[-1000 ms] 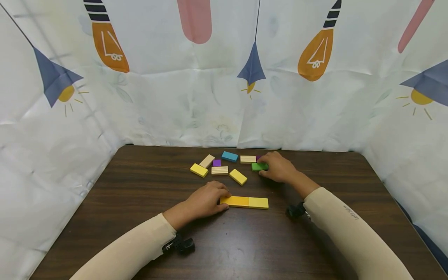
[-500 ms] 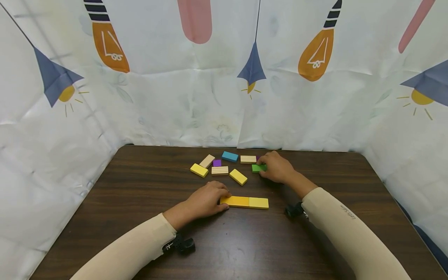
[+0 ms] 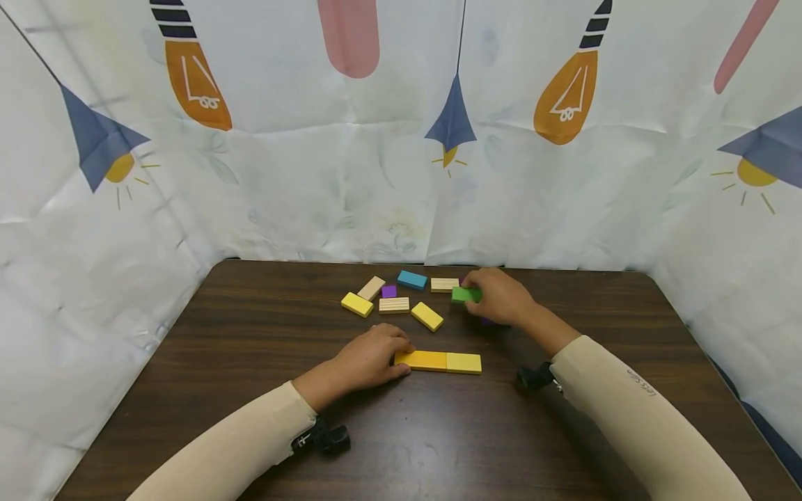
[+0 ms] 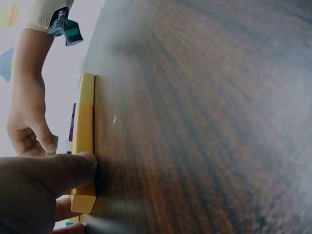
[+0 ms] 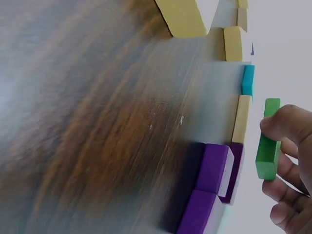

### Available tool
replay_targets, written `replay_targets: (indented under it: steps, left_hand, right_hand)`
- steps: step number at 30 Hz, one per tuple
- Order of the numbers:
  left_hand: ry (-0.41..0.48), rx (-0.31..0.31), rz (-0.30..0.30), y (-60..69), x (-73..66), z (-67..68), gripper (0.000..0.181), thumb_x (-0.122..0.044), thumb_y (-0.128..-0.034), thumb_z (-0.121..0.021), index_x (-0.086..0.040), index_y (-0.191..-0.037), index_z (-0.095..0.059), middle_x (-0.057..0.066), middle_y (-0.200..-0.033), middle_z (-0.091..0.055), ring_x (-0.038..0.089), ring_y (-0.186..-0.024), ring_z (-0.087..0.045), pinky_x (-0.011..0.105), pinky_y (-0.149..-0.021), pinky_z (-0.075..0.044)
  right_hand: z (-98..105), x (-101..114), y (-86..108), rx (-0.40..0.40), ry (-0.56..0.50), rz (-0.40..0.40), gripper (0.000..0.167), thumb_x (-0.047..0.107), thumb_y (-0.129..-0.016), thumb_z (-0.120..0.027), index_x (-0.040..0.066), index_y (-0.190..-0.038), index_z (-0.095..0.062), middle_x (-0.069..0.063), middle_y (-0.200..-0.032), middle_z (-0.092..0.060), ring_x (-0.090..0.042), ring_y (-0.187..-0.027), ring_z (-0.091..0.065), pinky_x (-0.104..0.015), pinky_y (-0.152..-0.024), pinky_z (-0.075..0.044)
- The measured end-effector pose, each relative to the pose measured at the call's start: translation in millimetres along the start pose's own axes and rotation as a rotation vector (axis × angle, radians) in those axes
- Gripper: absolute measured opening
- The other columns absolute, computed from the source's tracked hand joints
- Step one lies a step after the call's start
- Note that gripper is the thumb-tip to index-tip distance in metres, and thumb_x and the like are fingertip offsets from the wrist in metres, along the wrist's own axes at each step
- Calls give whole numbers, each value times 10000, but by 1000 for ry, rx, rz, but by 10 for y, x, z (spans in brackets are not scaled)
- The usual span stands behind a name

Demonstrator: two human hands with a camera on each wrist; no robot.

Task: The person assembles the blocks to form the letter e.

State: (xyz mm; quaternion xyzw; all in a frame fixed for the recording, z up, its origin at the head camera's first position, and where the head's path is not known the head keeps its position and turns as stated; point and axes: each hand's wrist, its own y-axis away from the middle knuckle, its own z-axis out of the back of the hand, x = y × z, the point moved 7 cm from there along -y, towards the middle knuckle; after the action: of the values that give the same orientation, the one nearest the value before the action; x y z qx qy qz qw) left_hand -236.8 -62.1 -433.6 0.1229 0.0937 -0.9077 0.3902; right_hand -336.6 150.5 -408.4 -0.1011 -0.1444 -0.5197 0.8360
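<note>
In the head view, my left hand [image 3: 370, 353] holds the left end of an orange-yellow block [image 3: 429, 360], thumb on the near side. A paler yellow block [image 3: 464, 363] lies end to end with it, making one straight row; the left wrist view also shows the orange-yellow block [image 4: 84, 129] under my thumb. Farther back on the right, my right hand [image 3: 499, 298] pinches a green block [image 3: 464, 295] between thumb and fingers. The right wrist view shows this green block [image 5: 267, 151] raised off the table, beside purple blocks [image 5: 210, 170] that my hand mostly hides in the head view.
Left of the right hand, several loose blocks lie on the dark wooden table [image 3: 263, 348]: a blue one [image 3: 412, 280], a small purple one [image 3: 389, 291], yellow ones [image 3: 427, 316] and plain wooden ones [image 3: 394, 305]. A printed curtain [image 3: 313, 195] hangs behind the table's back edge.
My right hand has lifted the green block slightly off the table, and a bit of purple now shows beneath the hand. The left hand and the yellow row have stayed still.
</note>
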Motion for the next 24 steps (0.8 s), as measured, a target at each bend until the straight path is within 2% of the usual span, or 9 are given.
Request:
replay_targets:
  steps: [7, 13, 18, 24]
  left_hand:
    - [-1, -3, -8, -1, -7, 1, 291, -285, -914, -798, -109, -1145, -774, 45, -1170, -679, 247, -1150, -597, 452, -1025, -473]
    - [-7, -4, -11, 3, -17, 14, 287, -281, -914, -799, -110, -1143, -774, 41, -1159, -681, 242, -1142, -599, 444, -1016, -478]
    - [-10, -7, -16, 1, -17, 14, 284, -269, -908, -805, -106, -1139, -774, 43, -1153, -680, 246, -1138, -599, 448, -1021, -474]
    - [-9, -5, -11, 1, -10, 7, 289, -278, -911, -801, -110, -1145, -774, 43, -1161, -679, 243, -1143, -599, 445, -1021, -475]
  right_hand:
    - [27, 24, 205, 15, 6, 26, 395, 251, -909, -785, 58, -1238, -683, -91, -1169, -683, -226, -1000, -615, -439, -867, -520]
    - [-42, 66, 396, 23, 24, 57, 354, 265, -903, -794, 103, -1206, -706, -59, -1142, -687, -192, -959, -614, -399, -794, -523]
    - [-110, 84, 478, 15, 27, 58, 316, 275, -899, -800, 146, -1174, -716, -39, -1107, -685, -170, -910, -606, -371, -731, -518]
    - [-168, 108, 533, 28, 11, 61, 297, 256, -899, -799, 141, -1160, -716, -29, -1065, -677, -154, -870, -585, -353, -712, -496]
